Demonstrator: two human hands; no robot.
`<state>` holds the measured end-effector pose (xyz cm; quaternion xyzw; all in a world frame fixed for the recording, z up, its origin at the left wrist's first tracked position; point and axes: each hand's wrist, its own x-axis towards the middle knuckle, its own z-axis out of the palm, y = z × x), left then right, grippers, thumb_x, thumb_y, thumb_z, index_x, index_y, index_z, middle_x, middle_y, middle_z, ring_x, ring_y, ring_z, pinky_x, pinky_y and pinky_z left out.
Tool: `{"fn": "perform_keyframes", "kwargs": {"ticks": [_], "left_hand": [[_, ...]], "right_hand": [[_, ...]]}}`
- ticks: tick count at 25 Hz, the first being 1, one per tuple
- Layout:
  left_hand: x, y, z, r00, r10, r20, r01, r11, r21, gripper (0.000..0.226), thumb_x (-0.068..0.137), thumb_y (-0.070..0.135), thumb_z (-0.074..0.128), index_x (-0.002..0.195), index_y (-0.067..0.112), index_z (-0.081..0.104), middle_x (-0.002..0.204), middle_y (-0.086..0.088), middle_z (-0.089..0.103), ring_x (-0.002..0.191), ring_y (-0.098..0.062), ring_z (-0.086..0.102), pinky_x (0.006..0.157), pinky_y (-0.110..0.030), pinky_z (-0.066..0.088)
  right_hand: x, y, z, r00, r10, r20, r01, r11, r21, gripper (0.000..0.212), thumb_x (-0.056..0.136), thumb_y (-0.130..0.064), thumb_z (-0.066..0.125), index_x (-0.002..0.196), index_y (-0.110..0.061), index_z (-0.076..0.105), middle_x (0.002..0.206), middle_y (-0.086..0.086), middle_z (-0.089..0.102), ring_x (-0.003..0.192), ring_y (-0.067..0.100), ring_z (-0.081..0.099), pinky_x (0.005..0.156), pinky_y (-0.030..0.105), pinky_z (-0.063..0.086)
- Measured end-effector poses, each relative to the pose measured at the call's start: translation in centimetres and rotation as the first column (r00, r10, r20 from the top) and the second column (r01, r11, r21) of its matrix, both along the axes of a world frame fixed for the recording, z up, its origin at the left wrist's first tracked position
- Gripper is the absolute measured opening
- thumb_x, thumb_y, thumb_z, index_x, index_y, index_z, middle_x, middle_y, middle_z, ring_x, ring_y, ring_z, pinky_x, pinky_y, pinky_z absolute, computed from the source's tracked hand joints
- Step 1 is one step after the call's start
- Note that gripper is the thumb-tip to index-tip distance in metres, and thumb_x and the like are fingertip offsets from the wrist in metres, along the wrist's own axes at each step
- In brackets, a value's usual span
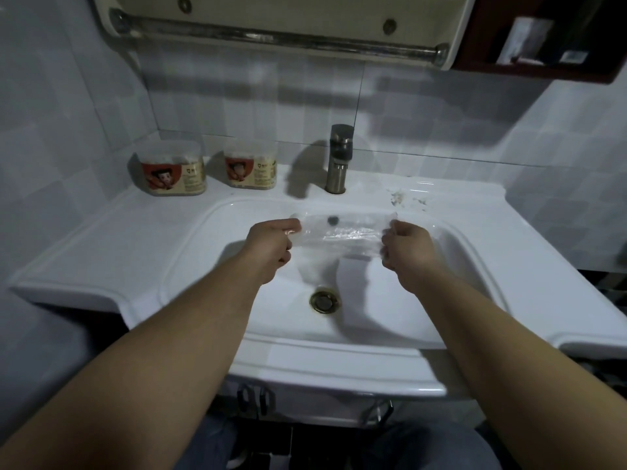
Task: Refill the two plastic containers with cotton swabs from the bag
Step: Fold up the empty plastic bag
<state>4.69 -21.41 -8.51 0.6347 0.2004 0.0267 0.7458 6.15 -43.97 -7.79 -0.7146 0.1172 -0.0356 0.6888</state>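
Head view – downward, close over sink [373, 315] (wide-angle)

Bag [342, 232], centre: was clear and colourless, with glossy streaks and one dark round spot.
First container [173, 169], 10 o'clock: had pale translucent walls; its label was red with a cartoon figure beside a cream panel.
Second container [251, 169], 11 o'clock: bore the same red-and-cream label.
Tabletop [118, 245] and sink [458, 252]: were glossy white.
Tap [339, 157], 12 o'clock: was brushed grey metal.
Drain [324, 301]: showed a brass-toned ring.
Wall tiles [237, 106]: were pale grey-white squares.
Cabinet [481, 45], 1 o'clock: was dark red-brown.
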Motion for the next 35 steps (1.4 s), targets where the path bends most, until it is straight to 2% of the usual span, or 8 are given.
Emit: {"fn": "perform_keyframes", "kwargs": {"ticks": [8, 14, 20, 22, 24, 27, 30, 35], "left_hand": [[-0.1, 0.1, 0.6, 0.983, -0.124, 0.136, 0.109, 0.988, 0.112, 0.073, 0.079, -0.022, 0.03, 0.126, 0.017, 0.071, 0.114, -0.008, 0.056, 0.056, -0.016, 0.026, 0.043, -0.024, 0.024], [-0.8, -0.5, 1.4, 0.937, -0.291, 0.192, 0.308, 0.949, -0.064, 0.066, 0.079, -0.021, 0.028, 0.106, 0.014, 0.078, 0.127, -0.004, 0.071, 0.051, -0.011, 0.034, 0.039, -0.019, 0.024], [-1.7, -0.3, 2.1, 0.889, -0.418, 0.188, 0.457, 0.836, -0.303, 0.054, 0.088, -0.013, 0.029, 0.119, 0.011, 0.067, 0.111, 0.0, 0.076, 0.045, -0.004, 0.03, 0.048, -0.018, 0.015], [-1.4, -0.3, 1.7, 0.916, -0.355, 0.187, 0.395, 0.882, -0.259, 0.035, 0.099, 0.015, 0.054, 0.133, 0.021, 0.061, 0.116, 0.003, 0.076, 0.062, -0.007, 0.048, 0.054, -0.019, 0.032], [-1.0, -0.1, 1.2, 0.918, -0.367, 0.15, 0.395, 0.881, -0.26, 0.06, 0.085, 0.047, 0.072, 0.137, 0.02, 0.058, 0.118, -0.002, 0.075, 0.09, -0.018, 0.067, 0.076, -0.032, 0.052], [-1.2, -0.5, 0.0, 0.859, -0.512, 0.031, 0.513, 0.856, -0.069, 0.05, 0.083, 0.037, 0.079, 0.125, 0.013, 0.066, 0.116, -0.009, 0.075, 0.112, -0.031, 0.07, 0.1, -0.046, 0.054], [-1.2, -0.9, -0.2, 0.889, -0.458, -0.02, 0.458, 0.886, 0.075, 0.016, 0.1, 0.019, 0.065, 0.114, 0.018, 0.071, 0.101, 0.0, 0.079, 0.096, -0.016, 0.072, 0.083, -0.031, 0.055], [-1.1, -0.6, 0.8, 0.94, -0.335, 0.064, 0.336, 0.942, -0.011, 0.019, 0.104, 0.003, 0.052, 0.109, 0.013, 0.066, 0.079, -0.001, 0.078, 0.053, -0.005, 0.062, 0.042, -0.017, 0.044]], "right_hand": [[-0.5, -0.9, 0.4, 0.994, 0.067, -0.088, -0.103, 0.851, -0.515, 0.072, 0.094, -0.004, 0.049, 0.159, -0.022, 0.027, 0.149, 0.009, 0.045, 0.099, 0.026, 0.054, 0.074, 0.032, 0.052], [-1.0, -0.1, 0.3, 0.92, 0.388, -0.056, -0.388, 0.88, -0.274, 0.067, 0.095, -0.016, 0.065, 0.155, -0.031, 0.038, 0.159, -0.003, 0.038, 0.147, 0.018, 0.034, 0.103, 0.029, 0.029], [-1.6, 0.0, 1.1, 0.818, 0.574, -0.036, -0.567, 0.794, -0.218, 0.027, 0.087, -0.011, 0.074, 0.113, -0.01, 0.068, 0.112, -0.006, 0.068, 0.1, 0.002, 0.063, 0.081, 0.019, 0.041], [-1.7, -0.1, 0.8, 0.823, 0.568, -0.01, -0.56, 0.807, -0.186, 0.007, 0.093, -0.011, 0.07, 0.093, -0.011, 0.063, 0.099, 0.007, 0.073, 0.089, 0.012, 0.071, 0.087, 0.032, 0.053], [-1.7, 0.1, 0.5, 0.859, 0.512, 0.013, -0.511, 0.857, -0.069, 0.011, 0.101, -0.014, 0.061, 0.093, -0.011, 0.055, 0.09, 0.013, 0.071, 0.082, 0.026, 0.071, 0.083, 0.046, 0.058], [-1.6, 0.4, 0.6, 0.907, 0.415, 0.064, -0.419, 0.907, 0.048, 0.011, 0.102, -0.015, 0.061, 0.101, -0.009, 0.051, 0.086, 0.013, 0.072, 0.075, 0.027, 0.068, 0.075, 0.044, 0.061], [-1.4, -0.1, 0.8, 0.887, 0.461, -0.013, -0.458, 0.885, 0.086, 0.023, 0.096, -0.008, 0.068, 0.116, -0.011, 0.056, 0.089, 0.016, 0.07, 0.072, 0.029, 0.068, 0.072, 0.042, 0.06], [-1.3, -0.4, 1.4, 0.9, 0.435, 0.011, -0.433, 0.894, 0.118, 0.025, 0.104, -0.003, 0.044, 0.109, -0.011, 0.067, 0.066, 0.007, 0.059, 0.046, 0.017, 0.05, 0.047, 0.026, 0.044]]}}
